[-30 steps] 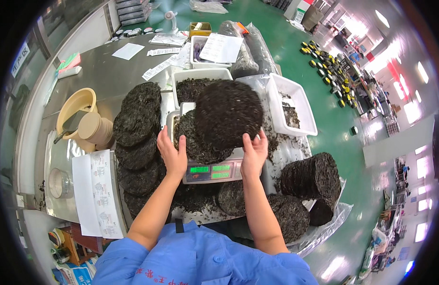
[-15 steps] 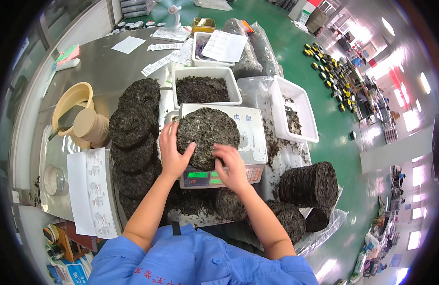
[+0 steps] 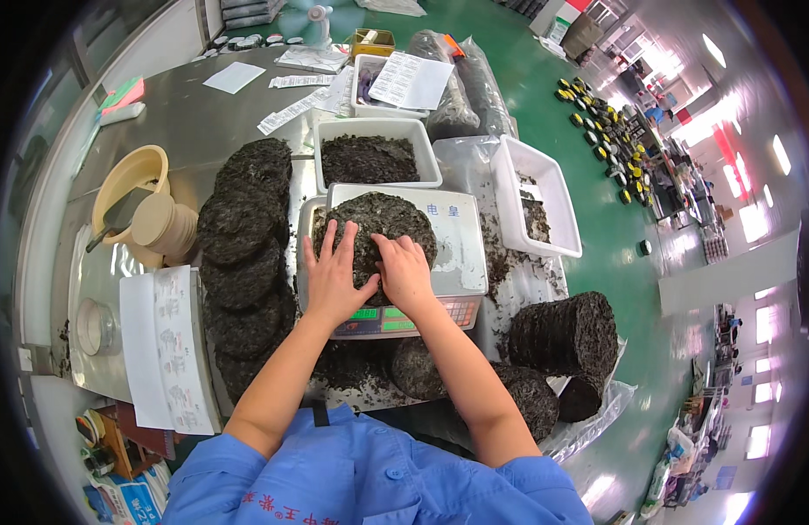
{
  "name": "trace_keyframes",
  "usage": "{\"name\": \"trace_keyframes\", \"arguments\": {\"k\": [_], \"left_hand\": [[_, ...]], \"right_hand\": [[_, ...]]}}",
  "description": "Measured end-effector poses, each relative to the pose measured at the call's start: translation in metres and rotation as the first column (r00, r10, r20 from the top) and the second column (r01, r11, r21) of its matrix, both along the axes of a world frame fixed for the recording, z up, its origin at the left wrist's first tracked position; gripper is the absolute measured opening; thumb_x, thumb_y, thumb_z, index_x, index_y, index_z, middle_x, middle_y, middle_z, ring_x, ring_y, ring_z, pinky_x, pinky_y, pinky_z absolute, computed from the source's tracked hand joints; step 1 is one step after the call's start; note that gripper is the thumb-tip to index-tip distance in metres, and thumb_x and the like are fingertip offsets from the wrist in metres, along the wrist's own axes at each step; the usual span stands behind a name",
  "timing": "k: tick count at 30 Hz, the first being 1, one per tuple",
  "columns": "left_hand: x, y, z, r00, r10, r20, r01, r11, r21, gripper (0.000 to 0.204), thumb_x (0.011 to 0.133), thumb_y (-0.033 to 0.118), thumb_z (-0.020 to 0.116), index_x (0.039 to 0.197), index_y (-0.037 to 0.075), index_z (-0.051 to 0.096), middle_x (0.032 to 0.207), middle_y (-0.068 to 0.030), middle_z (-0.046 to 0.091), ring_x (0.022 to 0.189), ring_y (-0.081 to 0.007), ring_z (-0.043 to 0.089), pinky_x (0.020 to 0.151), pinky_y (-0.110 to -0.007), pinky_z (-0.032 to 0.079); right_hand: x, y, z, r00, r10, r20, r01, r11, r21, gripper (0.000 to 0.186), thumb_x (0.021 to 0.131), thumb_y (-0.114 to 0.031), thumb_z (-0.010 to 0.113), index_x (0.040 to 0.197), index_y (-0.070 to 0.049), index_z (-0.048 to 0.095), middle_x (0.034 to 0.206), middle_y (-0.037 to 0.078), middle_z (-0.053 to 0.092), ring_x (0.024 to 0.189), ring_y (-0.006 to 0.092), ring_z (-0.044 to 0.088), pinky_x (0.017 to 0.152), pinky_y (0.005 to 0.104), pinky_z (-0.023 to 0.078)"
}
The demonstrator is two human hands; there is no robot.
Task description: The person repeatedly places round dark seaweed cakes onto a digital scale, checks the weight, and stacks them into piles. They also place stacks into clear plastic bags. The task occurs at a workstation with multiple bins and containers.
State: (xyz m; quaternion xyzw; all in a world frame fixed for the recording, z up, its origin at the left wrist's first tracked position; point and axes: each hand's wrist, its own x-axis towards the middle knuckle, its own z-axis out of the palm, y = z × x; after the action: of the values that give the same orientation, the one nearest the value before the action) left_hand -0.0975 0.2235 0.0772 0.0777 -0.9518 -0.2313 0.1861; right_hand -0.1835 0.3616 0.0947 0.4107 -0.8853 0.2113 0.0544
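A round, dark, flaky cake that looks like dried seaweed (image 3: 394, 213) lies on the pale metal pan of a digital scale (image 3: 461, 254). My left hand (image 3: 336, 276) rests over the cake's near left part, fingers spread and flat. Beside it, my right hand (image 3: 404, 273) has its fingers bent and bunched, tips pressed on the middle of the cake; anything between them is hidden. Under my wrists, the scale's green-lit display and keypad are partly covered. Behind the scale stands a white tub (image 3: 432, 166) of loose dark flakes.
Overlapping dark cakes (image 3: 238, 223) line the left side, near a cream basin (image 3: 102, 197) and a stack of tan discs (image 3: 164, 223). Rightward are a white tray (image 3: 566, 236) with scraps and an upright-edged cake stack (image 3: 562, 337). Papers (image 3: 159, 350) lie at left; a small fan (image 3: 319, 22) stands behind.
Both hands have moved inward over the cake. The left went from its left edge to lying flat on it; the right moved up and left, fingertips now on its middle.
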Motion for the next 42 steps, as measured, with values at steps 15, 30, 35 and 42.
{"name": "trace_keyframes", "arguments": {"k": [15, 30, 35, 42], "left_hand": [[0.005, -0.006, 0.003, 0.995, -0.033, -0.098, 0.041, 0.996, 0.077, 0.088, 0.084, 0.043, 0.068, 0.152, 0.005, 0.026, 0.15, -0.0132, 0.043, 0.148, -0.0326, 0.023, 0.119, -0.059, 0.004], [0.022, -0.032, 0.025, 0.958, -0.064, -0.28, 0.157, 0.933, 0.325, 0.039, 0.104, 0.033, 0.045, 0.129, 0.004, 0.054, 0.124, -0.0131, 0.062, 0.123, -0.0297, 0.054, 0.117, -0.049, 0.024], [0.016, -0.014, 0.025, 0.9, -0.411, -0.146, 0.403, 0.912, -0.082, 0.076, 0.086, 0.056, 0.064, 0.139, 0.003, 0.048, 0.145, -0.0156, 0.049, 0.14, -0.0321, 0.039, 0.119, -0.05, 0.021], [0.04, -0.012, 0.003, 0.909, -0.41, 0.076, 0.405, 0.823, -0.399, 0.083, 0.066, 0.012, 0.081, 0.142, 0.009, 0.047, 0.147, -0.0099, 0.047, 0.139, -0.0285, 0.04, 0.117, -0.05, 0.026]], "right_hand": [[0.043, 0.052, 0.061, 0.588, 0.524, 0.616, 0.644, 0.158, -0.749, 0.022, 0.092, 0.001, 0.057, 0.113, -0.004, 0.054, 0.098, 0.003, 0.058, 0.076, 0.0113, 0.057, 0.07, 0.0262, 0.049], [0.185, 0.078, -0.096, 0.908, -0.094, 0.408, 0.201, 0.953, -0.227, 0.026, 0.087, -0.011, 0.064, 0.112, -0.017, 0.068, 0.115, 0.008, 0.06, 0.08, 0.0322, 0.067, 0.068, 0.0423, 0.056], [0.167, 0.086, -0.069, 0.849, -0.197, 0.49, 0.401, 0.845, -0.354, 0.02, 0.089, -0.009, 0.065, 0.108, -0.009, 0.065, 0.107, 0.009, 0.061, 0.075, 0.0263, 0.065, 0.067, 0.0361, 0.054], [0.132, 0.072, -0.087, 0.518, 0.053, 0.854, 0.689, 0.565, -0.453, 0.024, 0.099, -0.014, 0.059, 0.119, -0.001, 0.058, 0.116, 0.005, 0.059, 0.09, 0.0128, 0.063, 0.078, 0.0274, 0.051]]}}
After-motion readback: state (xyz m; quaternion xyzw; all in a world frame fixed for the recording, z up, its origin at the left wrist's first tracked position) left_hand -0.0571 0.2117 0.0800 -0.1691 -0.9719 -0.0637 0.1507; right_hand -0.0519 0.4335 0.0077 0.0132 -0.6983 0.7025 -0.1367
